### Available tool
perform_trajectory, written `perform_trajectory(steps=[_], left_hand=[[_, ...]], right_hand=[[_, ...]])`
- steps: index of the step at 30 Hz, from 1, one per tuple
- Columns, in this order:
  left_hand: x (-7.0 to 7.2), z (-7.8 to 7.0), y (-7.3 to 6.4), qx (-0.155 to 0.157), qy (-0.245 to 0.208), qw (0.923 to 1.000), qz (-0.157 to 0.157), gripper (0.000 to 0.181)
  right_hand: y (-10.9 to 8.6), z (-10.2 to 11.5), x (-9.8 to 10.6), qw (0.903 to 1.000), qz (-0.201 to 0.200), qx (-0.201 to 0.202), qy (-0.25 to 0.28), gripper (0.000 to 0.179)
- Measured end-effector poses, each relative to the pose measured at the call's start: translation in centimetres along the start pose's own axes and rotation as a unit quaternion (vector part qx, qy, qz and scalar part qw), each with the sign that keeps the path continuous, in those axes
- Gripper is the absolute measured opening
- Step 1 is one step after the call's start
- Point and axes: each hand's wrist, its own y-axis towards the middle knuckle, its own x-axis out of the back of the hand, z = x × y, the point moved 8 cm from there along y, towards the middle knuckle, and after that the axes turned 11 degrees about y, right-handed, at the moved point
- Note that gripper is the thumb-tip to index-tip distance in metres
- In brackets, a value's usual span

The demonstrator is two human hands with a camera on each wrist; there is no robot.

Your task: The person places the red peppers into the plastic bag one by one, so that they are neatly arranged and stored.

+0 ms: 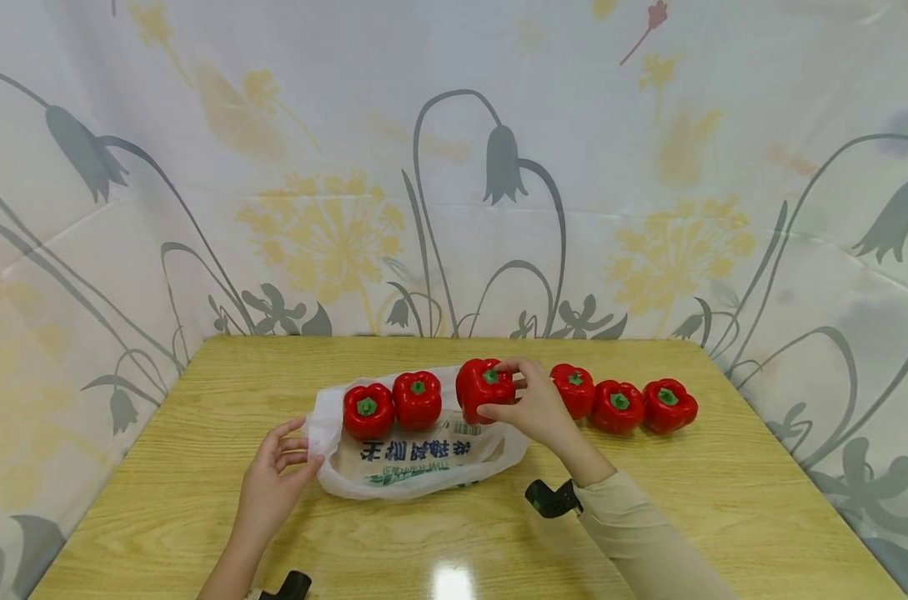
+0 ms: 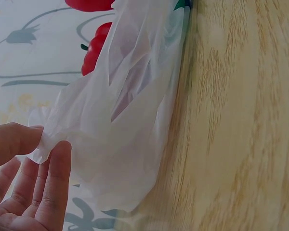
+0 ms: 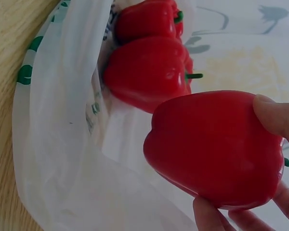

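Observation:
My right hand (image 1: 532,406) grips a red bell pepper (image 1: 478,390) by its side, thumb and fingers spread round it, above the right part of a white plastic bag (image 1: 423,482). Up close in the right wrist view, that held pepper (image 3: 214,149) shows its smooth side, its green stem mostly hidden. Two more red peppers, one at the left (image 1: 368,410) and one beside it (image 1: 417,400), sit in the opened bag. At the bag's left edge, my left hand (image 1: 277,475) pinches the thin plastic (image 2: 45,139) between thumb and fingers.
Three red peppers stand in a row right of the bag: one partly behind the right hand (image 1: 574,390), a middle one (image 1: 617,407) and an outer one (image 1: 669,406). All rest on a wooden table (image 1: 198,417). A flower-patterned curtain (image 1: 454,167) hangs behind.

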Motion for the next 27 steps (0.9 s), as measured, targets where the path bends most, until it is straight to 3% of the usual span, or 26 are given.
perform_trajectory(steps=[14,27], left_hand=[[0.1,0.0,-0.1,-0.002,-0.006,1.0000,-0.002,0.057],[0.0,0.1,0.0,0.004,-0.007,1.0000,0.003,0.057]], right_hand=[[2.2,-0.1,-1.1,1.0000,-0.001,-0.004,0.002,0.056],[4.6,0.0,-2.5,0.9984,0.006,-0.011,-0.055,0.056]])
